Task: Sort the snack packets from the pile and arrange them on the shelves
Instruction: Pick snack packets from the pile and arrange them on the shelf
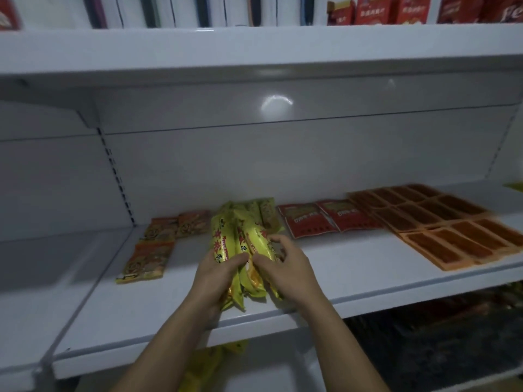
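Head view: I see the left hand (pixel 218 271) gripping and the right hand (pixel 285 267) pinching a bundle of yellow-green plastic snack packets (pixel 243 233) on the white metal shelf (pixel 175 312); orange patterned packets (pixel 152 250), red foil sachets (pixel 325 219) and orange brown-windowed strips (pixel 438 224) lie grouped alongside; I judge the yellow packets below (pixel 203 363) remain unsorted.

Red boxes (pixel 379 11) cut by top edge; yellow packets (pixel 226 239) print unreadable; orange strips (pixel 452 230) blurred rightward.

Dim light overall. White metal upper shelf (pixel 254 49) overhead, middle shelf (pixel 353 273) below, glossy back panel (pixel 283 159) btwn, w/ bright glare spot (pixel 276 104) near centre. Slotted upright (pixel 116 176) at left divides off neighbouring bay (pixel 42 264). Under middle shelf, rt: dark, too dim to tell.
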`<move>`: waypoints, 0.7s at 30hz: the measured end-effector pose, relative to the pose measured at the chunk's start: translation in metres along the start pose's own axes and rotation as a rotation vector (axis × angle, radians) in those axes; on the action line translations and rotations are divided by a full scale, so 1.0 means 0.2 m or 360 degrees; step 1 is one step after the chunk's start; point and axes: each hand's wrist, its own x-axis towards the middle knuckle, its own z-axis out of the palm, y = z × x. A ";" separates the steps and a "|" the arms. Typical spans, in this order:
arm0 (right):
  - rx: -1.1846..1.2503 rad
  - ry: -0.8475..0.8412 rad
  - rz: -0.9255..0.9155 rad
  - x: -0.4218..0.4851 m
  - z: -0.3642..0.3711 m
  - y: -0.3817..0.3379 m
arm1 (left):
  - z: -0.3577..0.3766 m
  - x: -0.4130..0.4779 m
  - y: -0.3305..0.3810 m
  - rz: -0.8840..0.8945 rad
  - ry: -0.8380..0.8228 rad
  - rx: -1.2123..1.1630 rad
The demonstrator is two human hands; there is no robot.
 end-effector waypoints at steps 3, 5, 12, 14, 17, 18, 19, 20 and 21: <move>-0.0304 0.0205 -0.0047 0.00 -0.03 0.02 | 0.01 0.00 -0.02 -0.0013 0.0070 0.0006; -0.0566 0.0277 0.0006 0.00 -0.04 0.04 | 0.00 -0.01 -0.02 -0.0020 0.0115 0.0059; -0.0971 0.0114 0.0014 -0.04 -0.04 0.08 | -0.01 0.01 -0.05 0.0001 0.0161 0.0275; -0.0990 0.0118 -0.0009 -0.06 -0.05 0.09 | -0.01 0.01 -0.05 0.0023 0.0146 0.0345; -0.0970 0.0177 -0.0054 -0.08 -0.05 0.10 | -0.01 0.01 -0.05 0.0049 0.0143 0.0383; -0.0972 0.0211 -0.0066 -0.09 -0.05 0.10 | -0.02 0.01 -0.05 0.0049 0.0143 0.0387; -0.0981 0.0245 -0.0072 -0.09 -0.06 0.10 | -0.02 0.01 -0.05 0.0049 0.0138 0.0392; -0.0992 0.0281 -0.0074 -0.09 -0.06 0.11 | -0.02 0.00 -0.05 0.0047 0.0133 0.0400; -0.1001 0.0315 -0.0073 -0.10 -0.07 0.11 | -0.02 0.00 -0.05 0.0048 0.0122 0.0410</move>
